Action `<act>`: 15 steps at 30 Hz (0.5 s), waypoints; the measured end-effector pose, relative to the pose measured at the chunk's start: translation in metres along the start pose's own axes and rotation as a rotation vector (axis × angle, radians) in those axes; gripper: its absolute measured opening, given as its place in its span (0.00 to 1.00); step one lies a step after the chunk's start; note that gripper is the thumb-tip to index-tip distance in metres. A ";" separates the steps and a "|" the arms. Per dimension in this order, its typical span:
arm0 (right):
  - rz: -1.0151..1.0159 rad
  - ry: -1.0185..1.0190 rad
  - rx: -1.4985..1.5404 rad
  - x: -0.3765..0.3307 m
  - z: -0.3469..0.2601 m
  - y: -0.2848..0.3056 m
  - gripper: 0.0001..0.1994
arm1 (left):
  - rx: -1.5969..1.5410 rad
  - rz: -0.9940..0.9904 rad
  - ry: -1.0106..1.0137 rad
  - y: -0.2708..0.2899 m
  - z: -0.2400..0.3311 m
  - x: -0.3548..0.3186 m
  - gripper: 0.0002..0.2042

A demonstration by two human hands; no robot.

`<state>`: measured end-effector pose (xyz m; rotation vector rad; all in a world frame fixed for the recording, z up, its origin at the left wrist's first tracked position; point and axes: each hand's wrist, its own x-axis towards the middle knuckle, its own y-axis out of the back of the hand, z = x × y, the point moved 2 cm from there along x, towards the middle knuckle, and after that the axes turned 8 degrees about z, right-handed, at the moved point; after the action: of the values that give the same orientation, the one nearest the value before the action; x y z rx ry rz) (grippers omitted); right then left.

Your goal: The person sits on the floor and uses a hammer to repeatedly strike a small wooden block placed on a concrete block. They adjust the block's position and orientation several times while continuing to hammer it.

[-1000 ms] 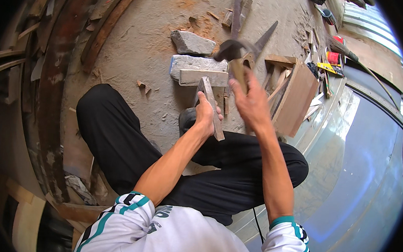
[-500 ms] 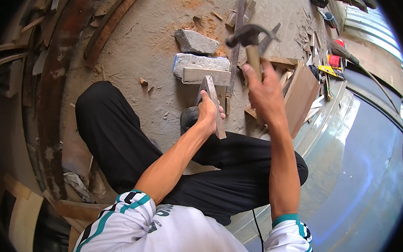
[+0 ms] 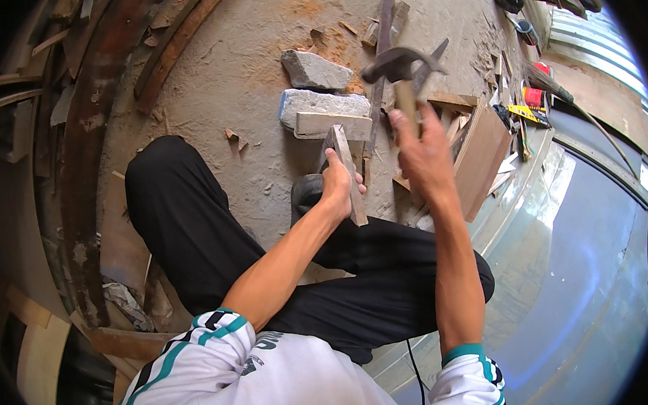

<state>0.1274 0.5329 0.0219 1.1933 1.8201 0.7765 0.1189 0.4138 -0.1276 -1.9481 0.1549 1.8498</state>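
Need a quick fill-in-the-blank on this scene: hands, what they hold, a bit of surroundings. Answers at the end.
1. The right hand grips the handle of a ____.
2. The left hand holds a narrow strip made of ____.
3. The person's trousers are ____ in colour.
4. The broom is on the ____ side of the picture (left or right).

Missing words: hammer; wood; black; right.
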 end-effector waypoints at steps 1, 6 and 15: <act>0.045 0.011 0.028 0.001 -0.008 0.004 0.24 | 0.009 0.006 -0.002 0.001 0.001 0.001 0.35; 0.117 0.167 -0.107 -0.014 0.008 -0.019 0.23 | -0.041 0.029 0.017 -0.004 0.000 0.000 0.32; -0.011 -0.072 -0.017 0.016 -0.037 0.012 0.23 | -0.031 0.051 0.016 -0.001 -0.004 0.003 0.33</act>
<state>0.0970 0.5496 0.0455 1.1846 1.7565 0.7332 0.1228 0.4139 -0.1301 -1.9983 0.1836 1.8801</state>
